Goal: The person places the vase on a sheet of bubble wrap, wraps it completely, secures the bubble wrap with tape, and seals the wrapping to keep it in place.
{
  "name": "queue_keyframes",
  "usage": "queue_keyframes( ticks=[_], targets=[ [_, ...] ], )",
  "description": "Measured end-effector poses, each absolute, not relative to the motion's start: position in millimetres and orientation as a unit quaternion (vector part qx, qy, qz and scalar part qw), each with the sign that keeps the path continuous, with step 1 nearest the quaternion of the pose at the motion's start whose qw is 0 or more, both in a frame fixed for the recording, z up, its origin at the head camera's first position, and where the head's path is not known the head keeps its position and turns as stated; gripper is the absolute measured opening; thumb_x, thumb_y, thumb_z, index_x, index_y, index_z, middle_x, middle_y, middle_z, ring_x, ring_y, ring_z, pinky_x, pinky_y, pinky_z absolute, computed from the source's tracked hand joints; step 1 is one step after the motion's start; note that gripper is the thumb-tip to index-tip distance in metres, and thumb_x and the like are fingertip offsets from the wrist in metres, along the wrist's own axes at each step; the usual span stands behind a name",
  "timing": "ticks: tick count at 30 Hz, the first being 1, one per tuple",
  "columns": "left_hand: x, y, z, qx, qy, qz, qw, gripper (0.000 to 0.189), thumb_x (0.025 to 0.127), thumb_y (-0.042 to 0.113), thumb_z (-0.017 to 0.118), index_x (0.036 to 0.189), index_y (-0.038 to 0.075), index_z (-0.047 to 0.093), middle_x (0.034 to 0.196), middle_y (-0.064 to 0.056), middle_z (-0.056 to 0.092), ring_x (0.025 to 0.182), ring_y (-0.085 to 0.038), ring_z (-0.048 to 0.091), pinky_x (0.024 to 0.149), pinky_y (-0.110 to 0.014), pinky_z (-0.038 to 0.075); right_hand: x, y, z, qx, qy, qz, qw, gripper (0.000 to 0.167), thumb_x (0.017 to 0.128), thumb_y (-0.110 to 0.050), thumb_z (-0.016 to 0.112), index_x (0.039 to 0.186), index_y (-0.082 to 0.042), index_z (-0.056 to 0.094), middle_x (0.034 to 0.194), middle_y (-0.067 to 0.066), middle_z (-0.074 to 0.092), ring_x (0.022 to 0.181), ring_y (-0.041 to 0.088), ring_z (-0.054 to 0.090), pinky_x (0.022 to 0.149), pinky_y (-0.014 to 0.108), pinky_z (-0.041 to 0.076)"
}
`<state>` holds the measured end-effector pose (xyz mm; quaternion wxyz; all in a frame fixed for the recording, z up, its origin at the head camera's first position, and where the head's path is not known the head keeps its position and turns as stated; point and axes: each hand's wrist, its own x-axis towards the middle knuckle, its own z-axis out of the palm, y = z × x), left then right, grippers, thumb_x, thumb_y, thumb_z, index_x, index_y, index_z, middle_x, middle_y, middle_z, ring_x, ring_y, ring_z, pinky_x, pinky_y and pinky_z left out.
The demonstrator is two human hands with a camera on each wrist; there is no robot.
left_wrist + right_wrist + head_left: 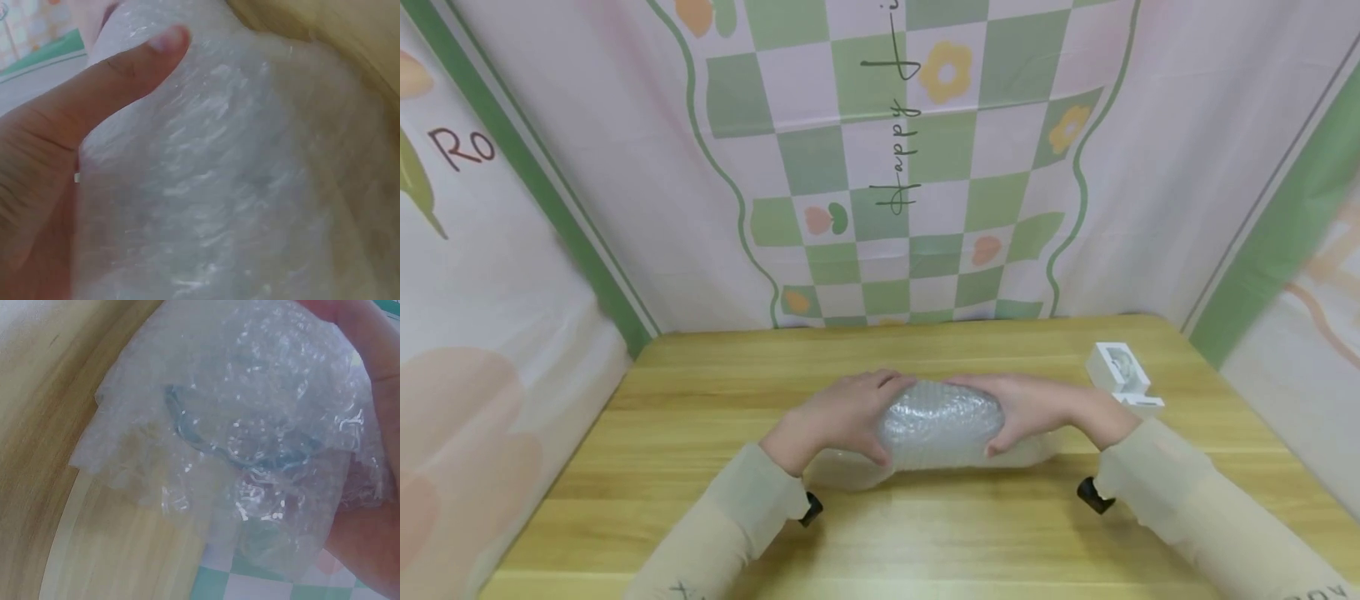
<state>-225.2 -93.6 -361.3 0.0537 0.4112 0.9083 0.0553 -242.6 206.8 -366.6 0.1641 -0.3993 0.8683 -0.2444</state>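
A bubble-wrapped bundle [942,421] lies sideways over the wooden table, its loose ends of wrap spreading out left and right. My left hand [853,417] grips its left part, thumb on the near side and fingers over the top. On the right part, my right hand [1026,408] holds it the same way. The left wrist view shows the left thumb [134,75] lying along the shiny bubble wrap [212,169]. Through the open end of the wrap, the right wrist view shows a curved bluish rim [244,459]; the rest of that inner object is hidden.
On the wooden table [700,533], a white tape dispenser [1117,368] with what looks like a clear roll stands at the back right, beyond the right wrist. Patterned curtains [880,167] hang behind the table and on both sides.
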Motion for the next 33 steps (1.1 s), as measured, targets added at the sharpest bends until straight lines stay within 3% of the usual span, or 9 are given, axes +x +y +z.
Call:
queue_keyframes(
  ticks=[5, 15, 23, 27, 33],
  targets=[
    [-225.0, -90.8, -364.5, 0.403, 0.913, 0.031, 0.050, 0.123, 0.066, 0.051, 0.095, 0.161, 0.009, 0.028, 0.156, -0.011, 0.043, 0.139, -0.028, 0.047, 0.116, -0.043, 0.039, -244.4, 206.4, -365.7, -0.397, 0.865, -0.252, 0.176, 0.101, 0.072, -0.026, 0.088, 0.156, -0.002, 0.037, 0.145, 0.020, 0.053, 0.121, 0.039, 0.057, 0.097, 0.060, 0.051],
    [-227.6, -88.7, -364.7, 0.396, 0.917, 0.025, 0.045, 0.116, 0.069, 0.043, 0.094, 0.160, 0.009, 0.028, 0.155, -0.014, 0.044, 0.139, -0.029, 0.046, 0.117, -0.046, 0.037, -248.5, 205.8, -365.4, -0.381, 0.864, -0.263, 0.199, 0.104, 0.073, -0.024, 0.087, 0.158, 0.001, 0.032, 0.147, 0.024, 0.049, 0.123, 0.041, 0.055, 0.100, 0.060, 0.049],
    [-230.2, -90.4, -368.1, 0.403, 0.914, 0.029, 0.040, 0.114, 0.070, 0.042, 0.092, 0.160, 0.009, 0.029, 0.152, -0.014, 0.046, 0.136, -0.029, 0.048, 0.114, -0.046, 0.041, -245.2, 206.7, -360.8, -0.369, 0.877, -0.244, 0.188, 0.111, 0.075, -0.026, 0.088, 0.160, 0.002, 0.023, 0.159, 0.029, 0.032, 0.140, 0.048, 0.039, 0.113, 0.064, 0.034],
    [-230.8, -90.8, -368.6, 0.405, 0.913, 0.029, 0.040, 0.115, 0.071, 0.044, 0.092, 0.160, 0.009, 0.028, 0.152, -0.014, 0.046, 0.136, -0.029, 0.049, 0.113, -0.046, 0.043, -239.2, 207.8, -358.4, -0.377, 0.894, -0.206, 0.127, 0.109, 0.075, -0.031, 0.090, 0.159, -0.002, 0.028, 0.158, 0.026, 0.035, 0.140, 0.048, 0.039, 0.112, 0.064, 0.036],
    [-231.1, -90.4, -367.2, 0.399, 0.915, 0.034, 0.040, 0.114, 0.071, 0.043, 0.093, 0.159, 0.009, 0.029, 0.152, -0.014, 0.047, 0.135, -0.030, 0.050, 0.112, -0.046, 0.043, -220.8, 207.1, -353.8, -0.420, 0.901, -0.102, -0.042, 0.094, 0.071, -0.040, 0.093, 0.150, -0.010, 0.049, 0.145, 0.017, 0.051, 0.132, 0.040, 0.050, 0.108, 0.063, 0.042]
  ],
)
